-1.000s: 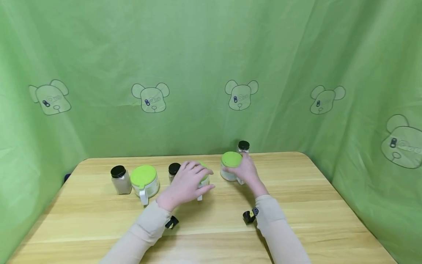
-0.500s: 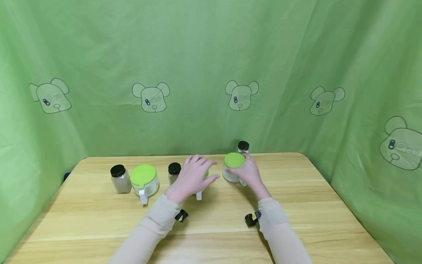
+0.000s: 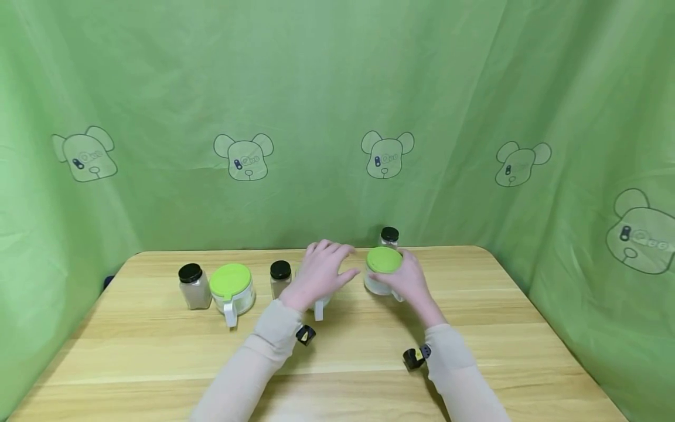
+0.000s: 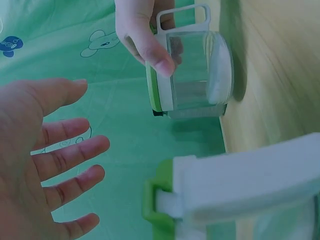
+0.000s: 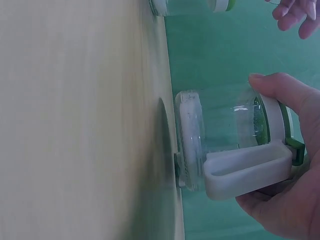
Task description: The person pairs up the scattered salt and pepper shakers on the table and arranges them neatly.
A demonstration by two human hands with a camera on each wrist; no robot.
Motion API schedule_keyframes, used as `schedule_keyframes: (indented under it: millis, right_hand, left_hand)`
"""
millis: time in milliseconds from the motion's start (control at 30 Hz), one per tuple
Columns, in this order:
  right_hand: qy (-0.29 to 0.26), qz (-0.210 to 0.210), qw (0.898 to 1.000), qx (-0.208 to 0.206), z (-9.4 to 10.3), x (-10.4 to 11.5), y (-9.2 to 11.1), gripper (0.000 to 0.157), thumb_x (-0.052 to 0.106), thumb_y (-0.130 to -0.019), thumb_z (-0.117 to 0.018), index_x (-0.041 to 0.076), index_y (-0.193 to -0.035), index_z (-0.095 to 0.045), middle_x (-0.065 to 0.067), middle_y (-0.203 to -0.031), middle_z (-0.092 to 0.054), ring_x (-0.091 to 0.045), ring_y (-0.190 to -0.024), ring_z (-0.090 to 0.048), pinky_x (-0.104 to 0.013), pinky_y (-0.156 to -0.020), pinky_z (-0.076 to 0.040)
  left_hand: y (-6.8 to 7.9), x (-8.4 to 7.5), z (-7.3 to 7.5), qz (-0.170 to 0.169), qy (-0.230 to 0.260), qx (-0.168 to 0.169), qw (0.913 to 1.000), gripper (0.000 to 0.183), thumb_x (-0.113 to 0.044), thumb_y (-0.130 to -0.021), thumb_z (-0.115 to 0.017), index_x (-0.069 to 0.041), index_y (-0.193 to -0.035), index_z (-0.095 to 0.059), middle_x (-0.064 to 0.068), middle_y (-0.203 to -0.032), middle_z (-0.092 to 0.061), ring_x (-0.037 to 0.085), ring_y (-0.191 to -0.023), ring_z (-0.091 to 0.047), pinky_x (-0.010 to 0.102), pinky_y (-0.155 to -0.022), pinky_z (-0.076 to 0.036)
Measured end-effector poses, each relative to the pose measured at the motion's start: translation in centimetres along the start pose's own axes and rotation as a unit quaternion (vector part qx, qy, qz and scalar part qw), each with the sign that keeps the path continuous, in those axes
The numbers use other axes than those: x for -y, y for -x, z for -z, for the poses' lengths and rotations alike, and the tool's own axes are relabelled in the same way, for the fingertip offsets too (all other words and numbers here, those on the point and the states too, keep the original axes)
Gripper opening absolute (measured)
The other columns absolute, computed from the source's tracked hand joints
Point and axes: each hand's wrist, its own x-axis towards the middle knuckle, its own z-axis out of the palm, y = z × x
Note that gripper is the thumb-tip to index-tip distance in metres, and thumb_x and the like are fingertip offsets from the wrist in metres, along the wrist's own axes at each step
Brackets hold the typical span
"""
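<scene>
My right hand (image 3: 412, 282) grips a clear glass jar (image 3: 384, 261) with a green lid and white handle, fingers and thumb around its lid rim. In the right wrist view, the jar (image 5: 220, 120) stands upright close to the tabletop, its shadow beside it. My left hand (image 3: 320, 272) hovers over a second green-lidded jar (image 3: 319, 310), which it mostly covers in the head view; the white handle shows below. Spread, relaxed fingers of the left hand (image 4: 55, 155) hold nothing in the left wrist view, apart from that jar's handle (image 4: 250, 182).
Behind the gripped jar is a small black-capped jar (image 3: 389, 235). Another black-capped jar (image 3: 280, 272) stands left of the covered jar. Further left are a black-capped jar (image 3: 196, 292) and a green-lidded jar (image 3: 231, 281), side by side. A green curtain (image 3: 316, 193) hangs behind the wooden table (image 3: 358, 375).
My right hand has moved a little to the right with the jar in its grip. The left hand has drifted right and slightly farther from me, fingers still loose.
</scene>
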Motion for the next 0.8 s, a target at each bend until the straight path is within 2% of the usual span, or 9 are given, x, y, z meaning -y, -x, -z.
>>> schedule_keyframes:
  millis: [133,400,567,800]
  right_hand:
    - [0.008,-0.002,1.0,0.005,0.7,0.0,0.4,0.104,0.05,-0.056,-0.079,-0.001,-0.133,-0.031,-0.02,-0.126,-0.045,-0.034,-0.11,-0.047,-0.05,-0.092,-0.04]
    - [-0.003,-0.006,1.0,0.005,1.9,-0.4,1.0,0.102,0.051,-0.055,-0.079,-0.001,-0.131,-0.034,-0.019,-0.123,-0.047,-0.034,-0.107,-0.049,-0.05,-0.09,-0.042]
    - [-0.006,-0.004,1.0,-0.004,2.5,-0.7,1.5,0.096,0.047,-0.057,-0.079,0.0,-0.129,-0.036,-0.018,-0.121,-0.048,-0.033,-0.107,-0.049,-0.049,-0.089,-0.042]
    - [-0.001,-0.005,1.0,-0.015,3.0,-1.5,2.2,0.1,0.047,-0.057,-0.079,0.0,-0.132,-0.033,-0.02,-0.124,-0.046,-0.033,-0.108,-0.047,-0.05,-0.09,-0.041]
  left_hand:
    - [-0.9,-0.3,0.3,0.006,-0.009,0.011,0.9999,0.045,-0.053,-0.084,-0.05,-0.026,-0.12,-0.051,-0.009,-0.117,-0.059,0.015,-0.109,-0.048,0.041,-0.095,-0.035]
    - [-2.7,-1.1,1.0,0.011,-0.017,0.033,0.9992,0.046,-0.05,-0.083,-0.054,-0.026,-0.122,-0.049,-0.007,-0.12,-0.058,0.016,-0.108,-0.049,0.038,-0.09,-0.038]
    - [-3.8,-1.6,1.0,0.015,-0.01,0.042,0.999,0.046,-0.049,-0.083,-0.055,-0.025,-0.121,-0.05,-0.006,-0.118,-0.058,0.016,-0.106,-0.05,0.037,-0.088,-0.039]
    - [-5.1,-1.8,0.8,0.027,-0.005,0.048,0.9985,0.043,-0.046,-0.082,-0.057,-0.025,-0.119,-0.051,-0.007,-0.117,-0.059,0.016,-0.103,-0.051,0.035,-0.086,-0.039]
